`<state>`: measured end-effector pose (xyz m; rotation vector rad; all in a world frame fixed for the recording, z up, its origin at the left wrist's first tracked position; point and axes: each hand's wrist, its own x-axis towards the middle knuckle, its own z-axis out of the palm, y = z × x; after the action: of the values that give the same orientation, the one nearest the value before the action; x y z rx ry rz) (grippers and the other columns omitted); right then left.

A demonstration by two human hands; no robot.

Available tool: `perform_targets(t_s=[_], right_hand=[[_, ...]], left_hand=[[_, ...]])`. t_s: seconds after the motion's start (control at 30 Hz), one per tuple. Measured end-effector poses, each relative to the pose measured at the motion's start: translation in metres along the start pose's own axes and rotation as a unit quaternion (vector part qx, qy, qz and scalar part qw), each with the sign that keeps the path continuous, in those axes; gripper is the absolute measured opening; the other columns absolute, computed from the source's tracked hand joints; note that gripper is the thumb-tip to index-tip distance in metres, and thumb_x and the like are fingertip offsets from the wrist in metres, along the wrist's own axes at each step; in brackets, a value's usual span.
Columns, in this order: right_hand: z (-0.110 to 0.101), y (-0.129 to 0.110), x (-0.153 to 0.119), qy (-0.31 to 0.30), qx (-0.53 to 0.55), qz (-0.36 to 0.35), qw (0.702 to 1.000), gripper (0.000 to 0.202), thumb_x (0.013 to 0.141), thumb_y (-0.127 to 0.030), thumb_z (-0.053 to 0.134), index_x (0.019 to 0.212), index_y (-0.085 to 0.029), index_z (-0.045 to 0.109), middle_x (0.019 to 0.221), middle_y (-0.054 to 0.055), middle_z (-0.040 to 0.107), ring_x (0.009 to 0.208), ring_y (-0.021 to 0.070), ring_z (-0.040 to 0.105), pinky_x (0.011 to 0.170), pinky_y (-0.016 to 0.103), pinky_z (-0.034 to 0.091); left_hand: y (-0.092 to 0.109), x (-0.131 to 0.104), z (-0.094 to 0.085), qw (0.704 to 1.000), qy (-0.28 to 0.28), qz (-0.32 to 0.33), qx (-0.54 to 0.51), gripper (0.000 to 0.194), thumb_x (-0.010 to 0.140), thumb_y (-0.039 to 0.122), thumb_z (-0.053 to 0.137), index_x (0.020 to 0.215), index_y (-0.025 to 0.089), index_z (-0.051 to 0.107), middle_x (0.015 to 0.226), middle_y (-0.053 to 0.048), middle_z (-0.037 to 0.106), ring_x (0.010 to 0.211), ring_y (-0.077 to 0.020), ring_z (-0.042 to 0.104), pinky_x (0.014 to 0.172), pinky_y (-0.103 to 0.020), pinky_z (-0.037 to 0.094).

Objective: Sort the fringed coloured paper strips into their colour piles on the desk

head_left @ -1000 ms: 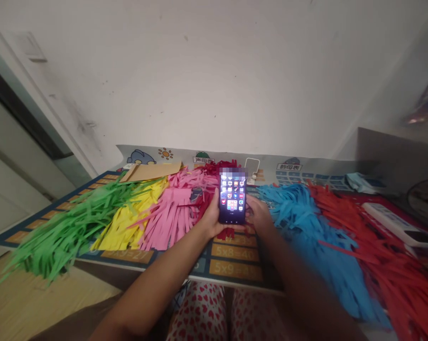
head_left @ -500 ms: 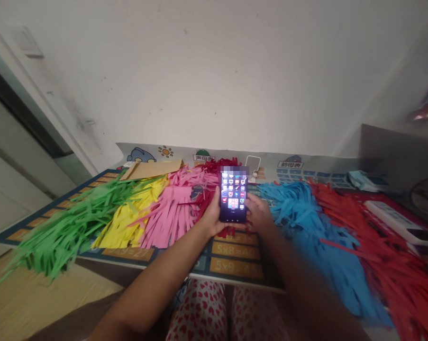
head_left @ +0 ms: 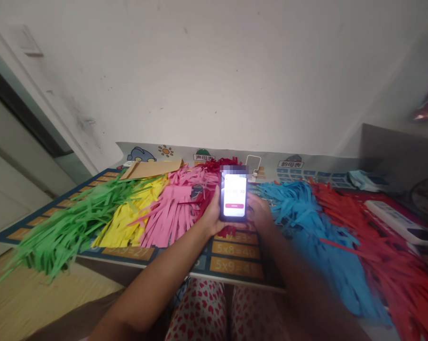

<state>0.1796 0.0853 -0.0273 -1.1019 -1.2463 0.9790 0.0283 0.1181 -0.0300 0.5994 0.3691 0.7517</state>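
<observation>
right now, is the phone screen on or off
On: the phone screen glows bright white, with a red bar lit across its lower part.

The left forearm (head_left: 160,277) slants up and to the right, its wrist (head_left: 205,232) nearly straight; the left hand (head_left: 212,218) is cupped in a grip, thumb (head_left: 217,195) raised along the near side and fingers (head_left: 237,226) stretched low toward the right hand (head_left: 259,211); the right forearm (head_left: 294,270), shadowed and blurred lower down, slants up and to the left; the right hand is loosely curled, just beside the left, its fingertips hard to make out.
</observation>
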Motion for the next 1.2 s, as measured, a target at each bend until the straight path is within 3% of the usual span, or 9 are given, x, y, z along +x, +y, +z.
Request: perform_targets(t_s=[0.3, 0.47, 0.73, 0.97, 1.2], right_hand=[[0.000, -0.001, 0.000, 0.010, 0.035, 0.004, 0.999, 0.047, 0.072, -0.037, 0.052, 0.108, -0.013, 0.071, 0.072, 0.001, 0.066, 0.059, 0.0142, 0.055, 0.048, 0.021, 0.041], [-0.001, -0.002, 0.000, 0.006, -0.001, 0.004, 1.000, 0.046, 0.075, -0.038, 0.050, 0.108, -0.013, 0.071, 0.065, -0.001, 0.064, 0.052, 0.0127, 0.049, 0.044, 0.021, 0.037], [-0.003, 0.006, 0.003, -0.003, 0.011, 0.001, 1.000, 0.048, 0.075, -0.038, 0.052, 0.112, -0.015, 0.071, 0.083, 0.003, 0.071, 0.066, 0.0169, 0.059, 0.052, 0.023, 0.043], [-0.004, 0.006, 0.003, 0.002, -0.018, -0.007, 1.000, 0.047, 0.076, -0.037, 0.050, 0.112, -0.015, 0.071, 0.064, -0.001, 0.063, 0.051, 0.0125, 0.047, 0.045, 0.021, 0.035], [-0.004, 0.011, 0.005, -0.002, -0.015, -0.009, 1.000, 0.047, 0.077, -0.039, 0.051, 0.113, -0.015, 0.070, 0.060, -0.002, 0.061, 0.055, 0.0151, 0.052, 0.047, 0.022, 0.038]], left_hand=[[0.001, 0.000, 0.000, 1.000, 0.005, 0.002, 0.027, 0.084, 0.090, 0.075, 0.021, 0.136, 0.013, 0.055, 0.105, -0.021, 0.074, 0.084, -0.0346, 0.074, 0.062, -0.050, 0.061], [0.001, -0.001, 0.001, 1.000, -0.002, 0.003, 0.027, 0.083, 0.090, 0.074, 0.020, 0.134, 0.014, 0.057, 0.106, -0.021, 0.073, 0.084, -0.0342, 0.074, 0.061, -0.048, 0.061], [0.001, 0.003, -0.004, 0.999, -0.044, -0.005, 0.010, 0.085, 0.090, 0.074, 0.019, 0.135, 0.013, 0.055, 0.107, -0.023, 0.073, 0.087, -0.0373, 0.073, 0.061, -0.053, 0.060], [0.001, 0.002, -0.007, 0.997, -0.073, -0.010, -0.003, 0.086, 0.090, 0.075, 0.018, 0.132, 0.010, 0.057, 0.108, -0.024, 0.072, 0.088, -0.0372, 0.073, 0.064, -0.053, 0.060], [0.001, 0.002, -0.005, 0.998, -0.059, -0.012, 0.008, 0.089, 0.089, 0.076, 0.016, 0.133, 0.010, 0.057, 0.105, -0.024, 0.073, 0.085, -0.0368, 0.073, 0.062, -0.052, 0.060]])
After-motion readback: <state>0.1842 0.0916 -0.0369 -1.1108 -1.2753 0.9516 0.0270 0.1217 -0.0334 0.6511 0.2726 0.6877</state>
